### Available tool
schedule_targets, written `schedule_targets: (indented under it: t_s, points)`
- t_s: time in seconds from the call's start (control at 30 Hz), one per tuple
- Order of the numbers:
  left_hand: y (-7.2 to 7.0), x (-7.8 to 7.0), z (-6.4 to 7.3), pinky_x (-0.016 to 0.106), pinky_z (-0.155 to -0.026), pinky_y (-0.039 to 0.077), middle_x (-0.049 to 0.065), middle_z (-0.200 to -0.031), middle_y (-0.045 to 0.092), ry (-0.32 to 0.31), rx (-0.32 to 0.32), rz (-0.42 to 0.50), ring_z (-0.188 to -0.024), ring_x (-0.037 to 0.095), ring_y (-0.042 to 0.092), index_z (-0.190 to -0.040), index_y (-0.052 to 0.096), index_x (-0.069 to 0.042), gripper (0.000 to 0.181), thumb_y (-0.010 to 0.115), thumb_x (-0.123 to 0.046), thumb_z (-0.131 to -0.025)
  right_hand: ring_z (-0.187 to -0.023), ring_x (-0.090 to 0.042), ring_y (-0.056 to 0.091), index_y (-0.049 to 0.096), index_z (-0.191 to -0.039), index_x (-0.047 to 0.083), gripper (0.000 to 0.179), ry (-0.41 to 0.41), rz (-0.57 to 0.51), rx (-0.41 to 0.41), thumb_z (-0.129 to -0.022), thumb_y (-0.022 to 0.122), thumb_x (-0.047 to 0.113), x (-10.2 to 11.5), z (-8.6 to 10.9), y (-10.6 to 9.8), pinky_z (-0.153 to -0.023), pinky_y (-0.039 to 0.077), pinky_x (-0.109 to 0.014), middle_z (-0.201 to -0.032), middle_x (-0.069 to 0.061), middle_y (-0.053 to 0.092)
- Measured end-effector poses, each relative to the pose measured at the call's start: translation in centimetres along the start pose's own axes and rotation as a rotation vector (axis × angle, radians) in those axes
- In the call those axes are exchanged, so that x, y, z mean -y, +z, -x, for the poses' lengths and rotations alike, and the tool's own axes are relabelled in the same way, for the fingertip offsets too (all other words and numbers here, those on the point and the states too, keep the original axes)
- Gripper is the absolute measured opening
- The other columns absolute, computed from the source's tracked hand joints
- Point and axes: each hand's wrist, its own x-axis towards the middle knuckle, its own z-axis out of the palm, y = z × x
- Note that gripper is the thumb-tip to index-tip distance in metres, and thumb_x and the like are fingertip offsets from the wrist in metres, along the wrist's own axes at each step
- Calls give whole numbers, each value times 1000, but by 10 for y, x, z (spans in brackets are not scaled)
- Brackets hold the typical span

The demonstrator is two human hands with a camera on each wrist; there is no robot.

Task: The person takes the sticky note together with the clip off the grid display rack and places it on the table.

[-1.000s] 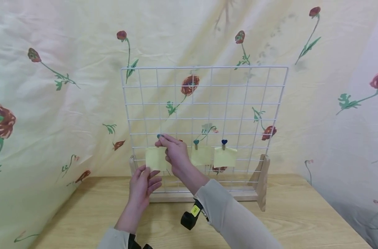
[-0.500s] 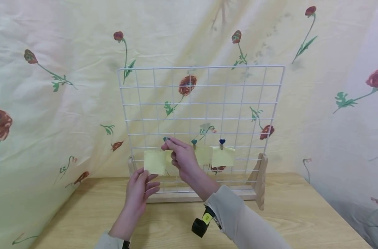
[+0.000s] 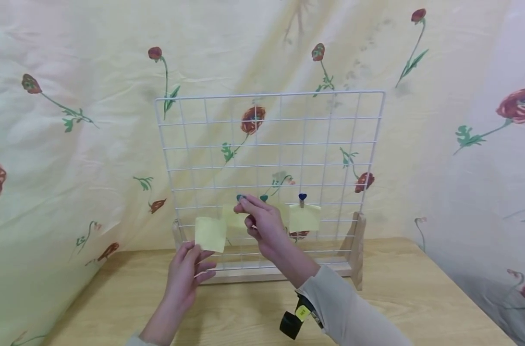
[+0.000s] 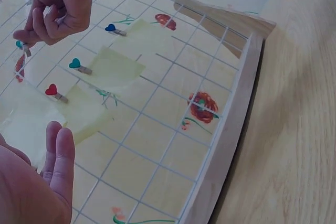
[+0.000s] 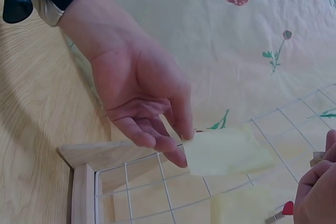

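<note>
My left hand (image 3: 186,276) pinches a pale yellow sticky note (image 3: 210,234) near its lower edge, in front of a white wire grid (image 3: 268,144). The note stands slightly tilted, apart from the right hand. Between thumb and finger, my right hand (image 3: 266,226) pinches a small wooden clothespin with a teal heart (image 3: 240,197). Behind the hands, three more notes hang on the grid. Their clothespins carry a red heart (image 4: 51,88), a teal heart (image 4: 75,64) and a blue heart (image 4: 110,27). In the head view, the right hand hides the red one.
The grid stands upright in a wooden base (image 3: 245,276) with a wooden foot (image 3: 357,250) at each side. Under it lies a light wooden table (image 3: 227,317). A flowered cloth (image 3: 115,158) hangs behind and at the sides. A black wrist camera (image 3: 291,324) sits on the right wrist.
My right hand has moved right across the grid with the teal-heart clothespin. The left hand has lowered its note and tilted it a little. The head view has shifted slightly.
</note>
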Motion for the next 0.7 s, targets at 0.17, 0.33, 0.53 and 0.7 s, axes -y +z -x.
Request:
schedule_targets:
  t_s: [0.17, 0.33, 0.53, 0.7]
  points:
    - [-2, 2, 2, 29, -64, 59, 0, -90, 70, -11, 1, -17, -68, 13, 67, -114, 45, -9, 18, 45, -22, -102, -55, -3, 38, 57, -129, 3, 33, 11, -44, -1, -101, 50, 16, 1, 7, -12, -44, 24, -15, -84, 7, 64]
    - [-4, 4, 6, 29, -64, 59, 1, -92, 70, -23, 8, -42, -68, 13, 66, -119, 45, -9, 22, 45, -23, -102, -55, -2, 38, 58, -124, 3, 28, 24, -115, -6, -101, 49, 15, 3, 14, -24, -45, 25, -14, -82, 8, 65]
    - [-10, 7, 12, 28, -64, 59, 0, -91, 69, -37, 5, -84, -69, 12, 65, -122, 44, -7, 25, 45, -23, -102, -56, -2, 37, 62, -109, 8, 17, 47, -152, -32, -101, 49, 16, 4, 21, -40, -46, 24, -14, -82, 8, 65]
    - [-16, 9, 15, 31, -66, 59, 1, -92, 69, -46, -1, -122, -69, 13, 65, -119, 45, -8, 23, 45, -23, -102, -56, -2, 38, 64, -98, 13, 16, 69, -156, -38, -101, 49, 16, 2, 27, -56, -46, 25, -14, -82, 7, 64]
